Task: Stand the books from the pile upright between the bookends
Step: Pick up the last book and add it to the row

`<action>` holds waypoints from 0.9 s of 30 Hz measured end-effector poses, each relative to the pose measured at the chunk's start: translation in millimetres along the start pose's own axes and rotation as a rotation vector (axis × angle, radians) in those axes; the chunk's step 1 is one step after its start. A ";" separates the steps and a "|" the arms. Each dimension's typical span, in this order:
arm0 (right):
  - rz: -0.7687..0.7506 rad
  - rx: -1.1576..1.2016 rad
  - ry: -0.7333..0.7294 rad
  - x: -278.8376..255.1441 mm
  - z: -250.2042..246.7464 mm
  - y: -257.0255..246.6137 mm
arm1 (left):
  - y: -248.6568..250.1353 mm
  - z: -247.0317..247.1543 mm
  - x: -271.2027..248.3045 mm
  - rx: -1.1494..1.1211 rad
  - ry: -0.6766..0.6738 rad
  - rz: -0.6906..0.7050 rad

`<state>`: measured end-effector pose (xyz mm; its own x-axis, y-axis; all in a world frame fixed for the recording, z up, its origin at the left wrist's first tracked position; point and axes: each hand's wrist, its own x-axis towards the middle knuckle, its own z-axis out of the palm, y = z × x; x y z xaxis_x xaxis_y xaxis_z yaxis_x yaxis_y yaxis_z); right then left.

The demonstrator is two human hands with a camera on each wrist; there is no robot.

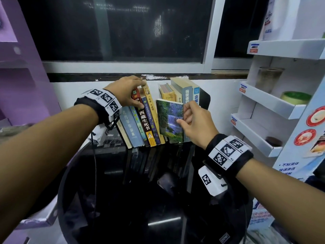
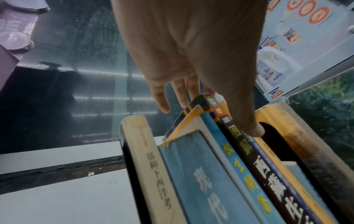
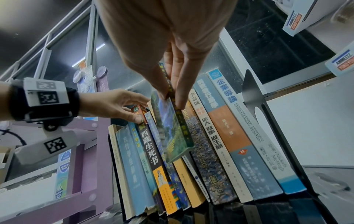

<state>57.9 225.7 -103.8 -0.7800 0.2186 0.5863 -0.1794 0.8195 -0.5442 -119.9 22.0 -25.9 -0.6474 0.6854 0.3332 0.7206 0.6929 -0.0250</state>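
Both hands are engaged at the row of books. On the near right, the right hand point(image 1: 195, 123) is closed on a small waterfall book point(image 1: 169, 120): its thumb is laid on the cover and its fingers point(image 3: 180, 91) are pressed against the other side. This book is held upright above the gap in the middle of the row, and its lower edge is seen not yet down on the black table point(image 1: 140, 182) in the right wrist view. Further to the left, the left hand point(image 1: 125, 92) is curled over the tops of the left group of books point(image 1: 140, 120), which is held back so that the gap stays open.

The step in hand is judged to be the insertion of the waterfall book between the two groups. For the next move, the book must be lowered straight into the gap until it stands on the table, while the leaning left group is kept away; afterwards the groups should be pushed together.

In the left group about seven spines can be counted, and in the right group point(image 3: 229, 136) about five, though the thin ones are hard to separate. At the far right, one black bookend point(image 3: 252, 97) is seen beside the last book; a dark edge at the left end point(image 2: 127, 159) is probably the second one. No pile is seen in these views.
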 end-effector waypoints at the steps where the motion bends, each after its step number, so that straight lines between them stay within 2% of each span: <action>1: 0.002 -0.002 -0.002 0.7 0.6 -0.3 | 0.0 0.8 0.7 -0.013 -0.002 -0.005; 8: -0.012 -0.027 0.003 5.3 5.2 -4.3 | 4.5 5.7 -3.7 -0.119 0.020 -0.025; 16: -0.018 -0.056 0.014 10.6 12.1 -11.1 | 5.8 13.3 -5.4 -0.156 0.026 -0.095; 27: -0.025 -0.138 -0.001 22.9 26.6 -9.3 | 9.4 14.5 -7.2 -0.209 0.034 -0.115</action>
<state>25.7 209.1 -101.3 -0.7767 0.1966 0.5984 -0.1152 0.8897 -0.4418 -112.0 26.9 -42.3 -0.7222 0.5942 0.3541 0.6804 0.7023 0.2093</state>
